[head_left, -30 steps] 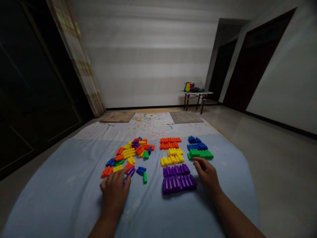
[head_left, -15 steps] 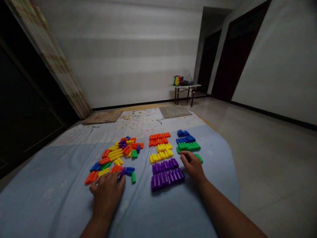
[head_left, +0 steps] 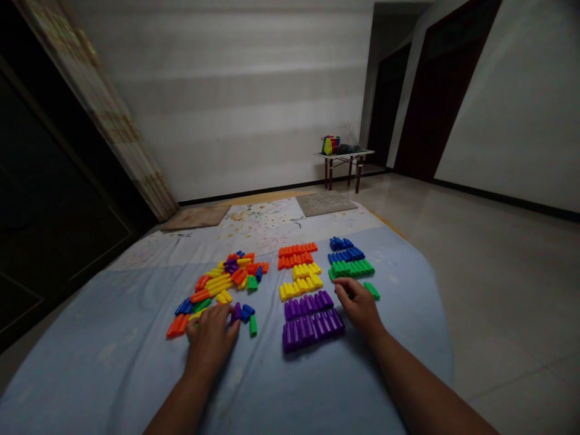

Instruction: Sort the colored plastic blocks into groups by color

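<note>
The loose purple plastic tube [head_left: 236, 312] edges nearer the blue tubes [head_left: 247, 311], still unrowed; our left hand [head_left: 211, 338] and right hand [head_left: 360, 308] curl half-open, hold unclear.

Stand [head_left: 345, 155]: bears a multicoloured bag [head_left: 330, 145]
Curtain [head_left: 115, 124]: patterned, left
Brown mat [head_left: 197, 217]: flat
Grey mat [head_left: 325, 203]: flat
Door [head_left: 441, 90]: dark, right

The 2 purple rows [head_left: 312, 329], 2 yellow rows [head_left: 301, 287], 2 orange rows [head_left: 296, 249] and 2 blue rows [head_left: 347, 255] are each 1 plain colour. The pile [head_left: 220, 283] mixes 5: orange, yellow, purple, blue, green. The cloth [head_left: 109, 338] is pale blue, then white with flowers.
</note>
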Demonstrator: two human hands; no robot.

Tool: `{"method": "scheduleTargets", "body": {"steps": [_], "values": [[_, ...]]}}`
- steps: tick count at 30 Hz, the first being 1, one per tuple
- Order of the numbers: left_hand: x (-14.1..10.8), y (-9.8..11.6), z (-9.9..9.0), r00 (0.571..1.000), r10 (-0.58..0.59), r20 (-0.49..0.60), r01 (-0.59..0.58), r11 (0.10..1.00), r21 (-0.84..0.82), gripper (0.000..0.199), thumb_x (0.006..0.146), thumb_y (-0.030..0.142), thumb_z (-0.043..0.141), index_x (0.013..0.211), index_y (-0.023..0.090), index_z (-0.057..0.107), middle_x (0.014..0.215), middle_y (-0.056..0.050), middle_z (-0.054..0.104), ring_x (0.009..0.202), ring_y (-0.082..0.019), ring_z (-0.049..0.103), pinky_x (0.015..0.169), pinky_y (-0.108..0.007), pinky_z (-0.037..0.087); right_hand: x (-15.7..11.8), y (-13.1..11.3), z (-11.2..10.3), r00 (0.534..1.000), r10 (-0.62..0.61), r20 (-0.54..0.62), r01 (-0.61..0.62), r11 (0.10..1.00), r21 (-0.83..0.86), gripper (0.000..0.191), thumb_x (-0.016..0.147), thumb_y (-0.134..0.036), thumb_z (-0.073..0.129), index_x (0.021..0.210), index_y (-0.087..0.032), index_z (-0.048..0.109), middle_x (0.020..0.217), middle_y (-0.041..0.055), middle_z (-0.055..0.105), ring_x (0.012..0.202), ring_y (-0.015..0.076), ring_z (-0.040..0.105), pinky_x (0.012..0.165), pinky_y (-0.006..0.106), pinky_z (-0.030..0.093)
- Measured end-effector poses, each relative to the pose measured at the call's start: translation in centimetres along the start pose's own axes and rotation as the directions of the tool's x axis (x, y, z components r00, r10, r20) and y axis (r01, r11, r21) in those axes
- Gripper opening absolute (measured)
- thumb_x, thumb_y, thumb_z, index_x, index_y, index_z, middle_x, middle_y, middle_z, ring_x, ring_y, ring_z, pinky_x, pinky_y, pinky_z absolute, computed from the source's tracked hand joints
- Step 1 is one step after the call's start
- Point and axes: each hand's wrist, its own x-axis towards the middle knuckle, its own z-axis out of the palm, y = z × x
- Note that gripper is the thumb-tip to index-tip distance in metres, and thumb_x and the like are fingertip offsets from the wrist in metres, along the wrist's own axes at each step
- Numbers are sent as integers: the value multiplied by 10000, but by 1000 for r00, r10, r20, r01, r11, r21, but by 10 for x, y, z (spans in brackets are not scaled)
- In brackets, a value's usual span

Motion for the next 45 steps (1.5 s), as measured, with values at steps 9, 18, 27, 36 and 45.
{"method": "scheduleTargets", "body": {"steps": [9,18,27,36,45], "values": [[13,5,-5,990,32,138,-34,999,9,381,756,363,464,1100,226,556,1163,-78,593,1149,-251,455,957,-456,234,-1,1,3,1000,16,20,-17,999,31,255,827,-336,462,889,-169,644,767,50,654,620,151,564,594,265,443],[27,17,-7,950,127,287,-151,987,63,442,758,449,448,1122,237,582,1249,-86,548,1237,-294,367,1027,-529,87,-3,-4,4,998,48,44,-51,996,73,243,838,-332,468,895,-170,640,773,51,653,630,155,575,574,260,449],[30,20,-6,961,42,274,-72,992,101,469,755,506,428,1070,215,617,1183,-112,579,1149,-291,455,1008,-541,123,-4,-5,10,996,66,65,-73,991,113,227,848,-310,466,896,-172,639,800,55,651,679,159,586,589,254,454],[38,22,-1,982,63,176,-78,994,79,391,741,419,474,1060,247,620,1247,-94,547,1187,-290,437,999,-535,184,-1,-6,8,999,41,11,-42,995,95,181,834,-248,473,870,-173,634,758,31,632,637,135,565,591,244,438],[82,90,-10,948,314,56,-257,855,-450,436,754,356,466,1156,195,516,1113,-81,593,1063,-224,535,941,-407,401,1,-3,11,997,36,-63,-31,996,84,170,830,-204,466,860,-171,630,735,28,615,619,129,550,592,240,428]]}}
